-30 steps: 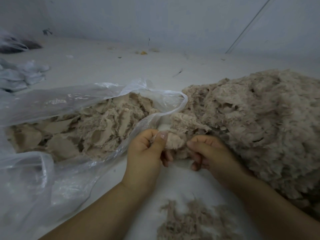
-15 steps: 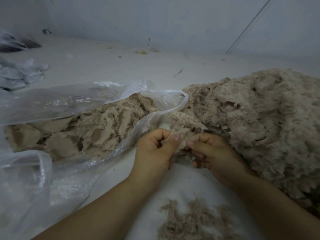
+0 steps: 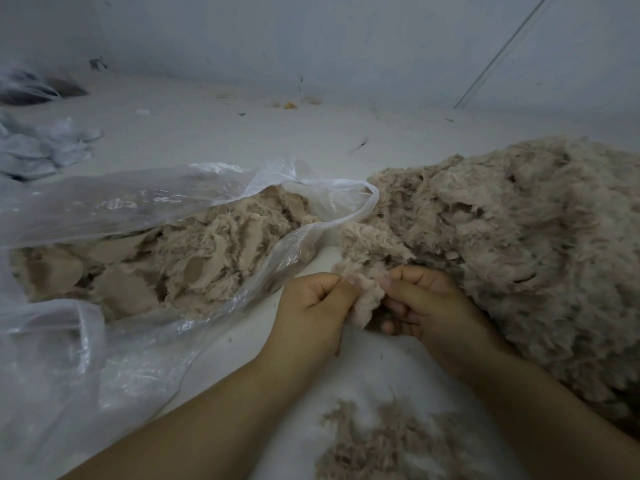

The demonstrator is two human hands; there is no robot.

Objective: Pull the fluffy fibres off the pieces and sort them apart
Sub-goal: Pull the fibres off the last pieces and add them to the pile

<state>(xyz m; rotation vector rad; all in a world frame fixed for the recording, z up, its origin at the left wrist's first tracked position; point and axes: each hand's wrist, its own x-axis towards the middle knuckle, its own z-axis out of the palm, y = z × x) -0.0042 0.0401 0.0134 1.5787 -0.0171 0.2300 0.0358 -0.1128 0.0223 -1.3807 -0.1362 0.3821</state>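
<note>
A beige fluffy piece (image 3: 367, 292) hangs between my two hands at the centre. My left hand (image 3: 311, 306) pinches its left edge with thumb and curled fingers. My right hand (image 3: 426, 303) grips its right side, fingers curled under it. A big heap of fluffy beige pieces (image 3: 519, 244) rises to the right, touching the held piece. A clear plastic bag (image 3: 138, 209) lies open on the left, holding beige fabric pieces with little fluff. Loose pulled fibres (image 3: 388, 441) lie on the white surface near my forearms.
A crumpled pale cloth (image 3: 38, 150) and a dark bag (image 3: 31, 88) sit at the far left. Small scraps (image 3: 291, 105) lie near the back wall. A thin line (image 3: 502, 50) runs diagonally up the wall. White floor (image 3: 207, 133) stretches behind the bag.
My hands have drawn closer together and slightly right, working along the piece's edge. The piece now bunches down between my thumbs. The bag and heap have stayed put.
</note>
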